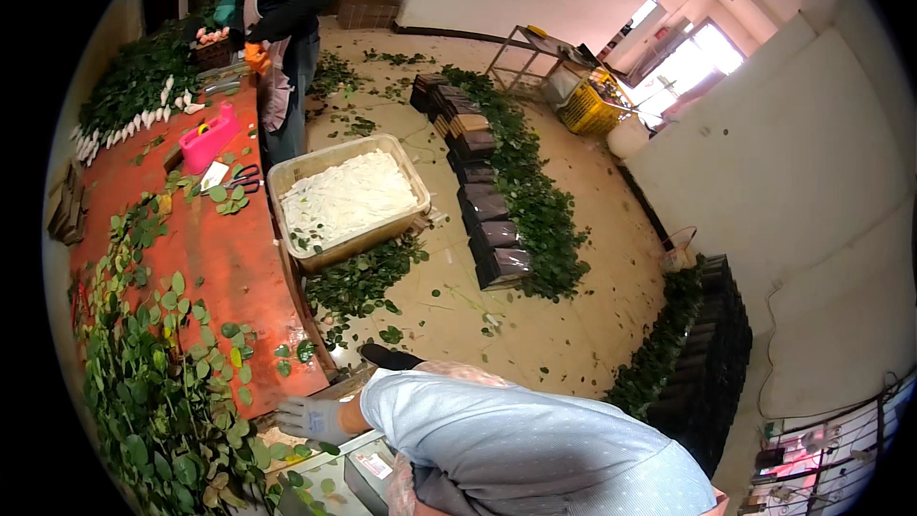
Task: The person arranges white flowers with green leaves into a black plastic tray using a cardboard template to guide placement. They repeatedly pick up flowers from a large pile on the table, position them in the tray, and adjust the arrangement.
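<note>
Our light blue sleeve is super close; our gloved right hand sits fingers outstretched at the red table's near corner, beside leafy stems.

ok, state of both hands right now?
Left hand: not in view.
Right hand: looks open, by the table corner; palm side hidden.

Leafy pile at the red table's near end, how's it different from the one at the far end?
The near pile sprawls loosely; the far pile is packed closer. The near pile shows a few yellow leaves, while the far pile has white pointed tips along its edge. The near pile lies beside a grey-gloved hand, the far pile near a co-worker. Both are green foliage on the red table.
</note>
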Available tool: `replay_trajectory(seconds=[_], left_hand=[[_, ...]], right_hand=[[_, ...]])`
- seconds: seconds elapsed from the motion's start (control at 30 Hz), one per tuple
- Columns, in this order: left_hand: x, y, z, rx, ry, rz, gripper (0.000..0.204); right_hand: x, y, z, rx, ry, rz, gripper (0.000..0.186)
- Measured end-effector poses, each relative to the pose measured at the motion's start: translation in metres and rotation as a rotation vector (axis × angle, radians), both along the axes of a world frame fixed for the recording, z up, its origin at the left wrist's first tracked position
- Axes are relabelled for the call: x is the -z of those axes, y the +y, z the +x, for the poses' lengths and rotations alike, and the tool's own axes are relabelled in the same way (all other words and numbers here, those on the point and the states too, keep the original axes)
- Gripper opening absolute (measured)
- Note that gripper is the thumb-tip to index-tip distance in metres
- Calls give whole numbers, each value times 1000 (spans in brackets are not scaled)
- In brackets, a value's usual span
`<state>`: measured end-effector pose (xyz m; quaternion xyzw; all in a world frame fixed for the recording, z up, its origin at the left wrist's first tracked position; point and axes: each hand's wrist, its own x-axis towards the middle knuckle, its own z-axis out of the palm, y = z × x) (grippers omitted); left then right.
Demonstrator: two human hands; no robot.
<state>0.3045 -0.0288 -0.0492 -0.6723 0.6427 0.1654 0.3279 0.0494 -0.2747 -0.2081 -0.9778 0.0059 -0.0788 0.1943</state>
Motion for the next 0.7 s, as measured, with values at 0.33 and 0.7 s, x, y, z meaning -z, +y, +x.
replay_trajectory(seconds=[0.33, 0.7], left_hand=[[-9, 36, 91, -268, 13, -550, 56], [-15, -4, 11, -288, -21, -355, 57]], right_hand=[[-62, -8, 16, 4, 56, 68, 61], [-53, -4, 6, -29, 98, -64, 63]])
